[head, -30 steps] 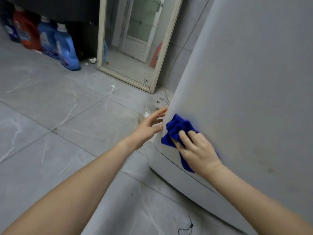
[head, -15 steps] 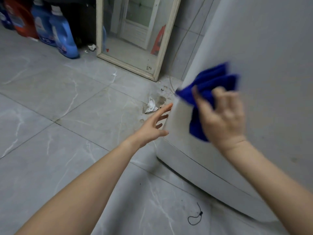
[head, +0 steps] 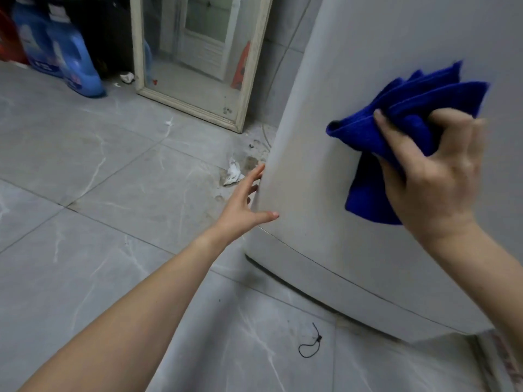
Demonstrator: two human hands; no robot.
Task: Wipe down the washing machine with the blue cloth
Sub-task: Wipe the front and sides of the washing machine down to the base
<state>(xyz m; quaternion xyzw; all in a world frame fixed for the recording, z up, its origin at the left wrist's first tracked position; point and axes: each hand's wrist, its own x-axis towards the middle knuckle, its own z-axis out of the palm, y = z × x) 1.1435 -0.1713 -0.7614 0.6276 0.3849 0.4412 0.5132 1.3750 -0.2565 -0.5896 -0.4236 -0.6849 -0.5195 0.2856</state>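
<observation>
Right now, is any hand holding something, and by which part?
The right hand holds the blue cloth, bunched at its middle, against the washing machine. The left hand holds nothing; it rests open on the machine's corner.

A framed mirror (head: 195, 60) leans beside blue detergent bottles (head: 76, 60); crumpled paper (head: 232, 173) and black cord (head: 310, 346) lie on floor tiles (head: 85, 171).

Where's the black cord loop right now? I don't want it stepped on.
In the head view, the black cord loop lies on the floor tile, bottom centre, just before the washing machine.
</observation>
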